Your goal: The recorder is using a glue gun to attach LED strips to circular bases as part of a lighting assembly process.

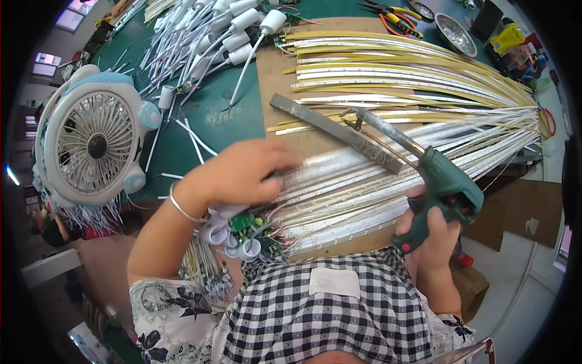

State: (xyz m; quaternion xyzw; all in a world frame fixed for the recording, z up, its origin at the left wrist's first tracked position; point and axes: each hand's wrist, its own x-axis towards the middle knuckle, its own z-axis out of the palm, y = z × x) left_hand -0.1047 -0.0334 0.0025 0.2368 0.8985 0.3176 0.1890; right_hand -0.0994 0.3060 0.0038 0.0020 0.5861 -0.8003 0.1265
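Observation:
My right hand is wrapped round the grip of a green pistol-shaped soldering gun. Its metal tube and tip reach to the upper left, over a long grey metal bar. My left hand, a bangle on its wrist, is over the near ends of the LED strips, fingers curled. A white LED strip, smeared by motion, runs from its fingertips toward the right; the fingertips are partly blurred. Below that hand lie white lamp caps and green circuit boards with thin red wires.
Yellow-edged strips fan across a brown board. White caps with cables are piled at the far left, beside a fan. Pliers and a metal bowl lie at the far right.

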